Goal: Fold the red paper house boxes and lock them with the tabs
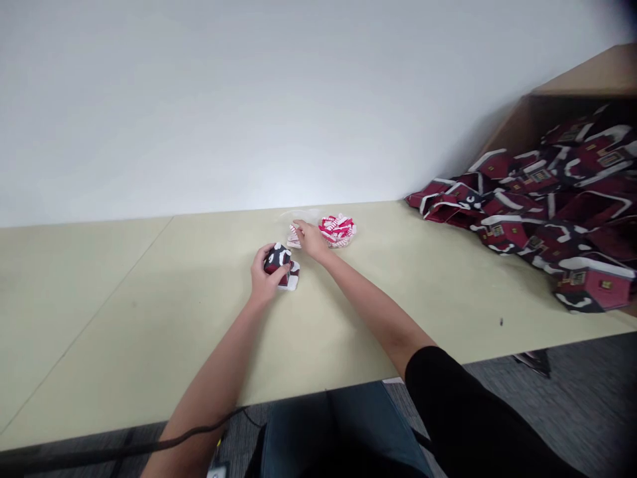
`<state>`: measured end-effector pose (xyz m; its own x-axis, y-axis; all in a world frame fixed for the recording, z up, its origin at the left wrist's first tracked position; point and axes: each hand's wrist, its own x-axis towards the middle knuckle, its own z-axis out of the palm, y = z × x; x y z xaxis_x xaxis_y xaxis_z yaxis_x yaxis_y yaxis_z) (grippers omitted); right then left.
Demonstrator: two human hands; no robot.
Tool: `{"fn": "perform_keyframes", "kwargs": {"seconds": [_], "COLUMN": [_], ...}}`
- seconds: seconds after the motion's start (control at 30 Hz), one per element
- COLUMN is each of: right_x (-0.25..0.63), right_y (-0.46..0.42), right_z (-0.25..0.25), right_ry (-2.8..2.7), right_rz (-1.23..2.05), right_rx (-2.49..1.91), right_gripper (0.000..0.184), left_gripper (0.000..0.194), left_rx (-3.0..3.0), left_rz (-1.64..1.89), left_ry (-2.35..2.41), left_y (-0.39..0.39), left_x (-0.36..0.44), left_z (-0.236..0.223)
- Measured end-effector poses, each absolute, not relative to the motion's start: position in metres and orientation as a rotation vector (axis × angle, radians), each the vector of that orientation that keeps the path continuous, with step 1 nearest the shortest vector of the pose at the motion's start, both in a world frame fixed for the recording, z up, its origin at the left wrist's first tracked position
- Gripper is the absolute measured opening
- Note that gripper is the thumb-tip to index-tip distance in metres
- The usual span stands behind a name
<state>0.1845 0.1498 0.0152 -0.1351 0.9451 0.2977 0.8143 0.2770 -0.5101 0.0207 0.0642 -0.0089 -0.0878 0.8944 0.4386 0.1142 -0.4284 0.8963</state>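
My left hand (263, 277) is wrapped round a small ornamental house (277, 257) with a dark roof, white snow-like patches and deep red walls. Its white base (292, 284) rests on the table or just above it. Farther back, my right hand (311, 240) has its fingers bent down over small white pieces with red stripes (292, 243). Whether a piece is between those fingertips is too small to make out. Right beside that hand lies a heap of red-and-white striped pieces (338, 229), seemingly in clear plastic.
A cardboard box (507, 126) lies open at the right, with many red toy houses (542, 179) spilling onto the pale table (149, 332). A white wall (249, 99) borders the table's back. A black cable (199, 430) crosses below the front edge.
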Motion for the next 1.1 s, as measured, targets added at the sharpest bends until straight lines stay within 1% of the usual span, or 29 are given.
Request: {"fn": "perform_keyframes", "kwargs": {"seconds": [0.1, 0.2, 0.33, 0.37, 0.43, 0.53, 0.6, 0.77, 1.1], "right_x": [0.185, 0.187, 0.19, 0.19, 0.191, 0.188, 0.185, 0.181, 0.179], "right_y": [0.151, 0.14, 0.103, 0.092, 0.071, 0.051, 0.045, 0.044, 0.03], "right_z": [0.012, 0.009, 0.007, 0.006, 0.005, 0.003, 0.001, -0.004, 0.002], "right_ry": [-1.881, -1.594, -1.234, -1.179, -1.125, -1.145, -1.173, -1.175, -0.975], "right_rz": [0.416, 0.82, 1.416, 1.511, 1.618, 1.602, 1.529, 1.422, 1.582], "right_rx": [-1.449, -1.211, -0.957, -0.919, -0.856, -0.789, -0.793, -0.856, -0.809], "right_gripper": [0.05, 0.052, 0.044, 0.044, 0.049, 0.063, 0.066, 0.061, 0.059], "left_gripper": [0.05, 0.049, 0.048, 0.047, 0.047, 0.048, 0.049, 0.053, 0.052], "left_rx": [1.544, 1.53, 1.458, 1.434, 1.392, 1.376, 1.401, 1.493, 1.59], "left_rz": [1.597, 1.624, 1.694, 1.709, 1.729, 1.721, 1.712, 1.72, 1.817], "left_ry": [1.112, 1.114, 1.12, 1.111, 1.081, 1.071, 1.092, 1.121, 1.024], "left_y": [0.064, 0.067, 0.072, 0.074, 0.076, 0.079, 0.08, 0.079, 0.063], "left_x": [0.02, 0.018, 0.017, 0.018, 0.018, 0.02, 0.02, 0.02, 0.026], "left_z": [-0.01, -0.011, -0.017, -0.019, -0.025, -0.033, -0.038, -0.04, -0.023]}}
